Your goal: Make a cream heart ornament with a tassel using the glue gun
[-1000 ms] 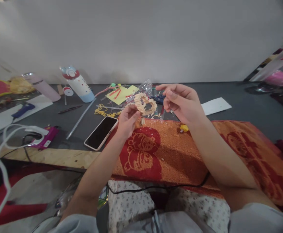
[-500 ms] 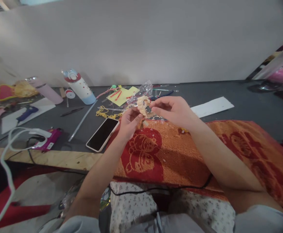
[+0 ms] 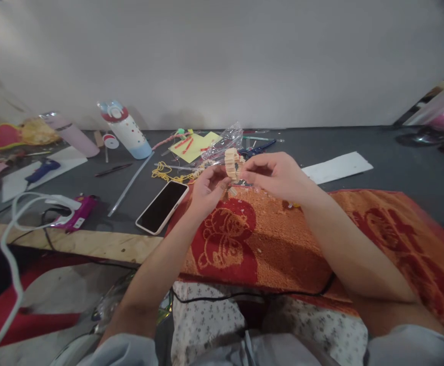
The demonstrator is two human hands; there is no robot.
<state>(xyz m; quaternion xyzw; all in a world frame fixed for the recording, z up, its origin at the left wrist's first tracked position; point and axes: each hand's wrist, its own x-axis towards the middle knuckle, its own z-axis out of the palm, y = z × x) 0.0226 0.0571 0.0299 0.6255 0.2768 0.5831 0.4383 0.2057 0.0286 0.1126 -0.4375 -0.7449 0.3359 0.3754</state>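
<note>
Between my hands, above the towel's far edge, is a pale cream ring (image 3: 231,165) that looks built from small stick-like pieces, its flat side turned sideways. My left hand (image 3: 208,189) pinches its lower left side between thumb and fingers. At the ring's right edge, my right hand (image 3: 277,175) has thumb and index fingertip pressed together; whether a tiny piece sits between them is too small to tell. Small pale bits lie scattered on the orange and red towel (image 3: 283,249) below.
A phone (image 3: 163,207) lies left of the towel, with yellow cord (image 3: 164,172) behind it. Farther left are a spotted bottle (image 3: 128,133), a pink bottle (image 3: 72,134), a glue gun (image 3: 42,171) and a purple power strip (image 3: 77,213). A white strip (image 3: 338,168) lies at right.
The ring has turned a little and now stands more upright, slightly farther right in view. Both hands stay around it, with the right fingertips still at its right edge.
</note>
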